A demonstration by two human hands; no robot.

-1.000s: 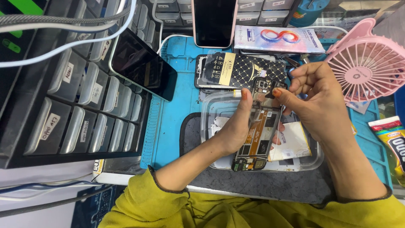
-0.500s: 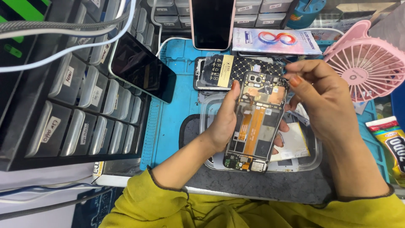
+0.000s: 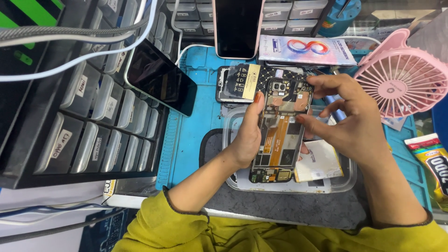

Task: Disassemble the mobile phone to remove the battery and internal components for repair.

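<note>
Both hands grasp the opened phone (image 3: 279, 133) above the clear tray (image 3: 347, 179), left hand (image 3: 246, 137) gripping its edge, right hand (image 3: 347, 123) pinching near its top; back cover already off, boards and flex cable still fitted inside.

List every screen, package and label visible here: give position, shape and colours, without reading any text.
Dark phone screen: leaning on the drawer cabinet, left.
Pink-edged phone: upright, top centre, black screen.
Flat box: top right, white with a colourful swirl.
Yellow packet: right edge.
Drawer labels: small white tags.
</note>
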